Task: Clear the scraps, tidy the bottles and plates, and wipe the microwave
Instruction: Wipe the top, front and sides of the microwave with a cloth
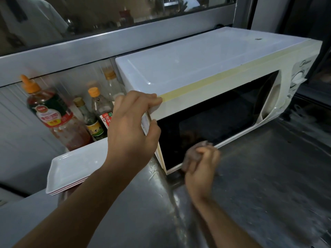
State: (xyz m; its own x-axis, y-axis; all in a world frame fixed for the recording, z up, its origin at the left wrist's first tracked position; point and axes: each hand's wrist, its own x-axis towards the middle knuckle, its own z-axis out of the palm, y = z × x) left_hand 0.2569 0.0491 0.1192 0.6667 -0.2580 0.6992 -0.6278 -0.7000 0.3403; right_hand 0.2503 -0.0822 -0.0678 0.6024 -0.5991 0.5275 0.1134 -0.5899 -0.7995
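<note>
A white microwave (206, 68) with a dark glass door stands on the steel counter (268, 176). My left hand (132, 122) grips its top left front corner, fingers over the top edge and thumb on the door's side. My right hand (200, 169) holds a brownish cloth (192, 154) bunched in its fingers and presses it against the lower left part of the door. Left of the microwave lies a stack of white rectangular plates (71, 169). Behind them, against the wall, stand several sauce bottles (53, 113) with orange caps.
A metal-framed window ledge (89, 45) runs behind the microwave and bottles. The microwave's control knobs (299, 77) are at its right end. Wet streaks mark the steel counter to the right.
</note>
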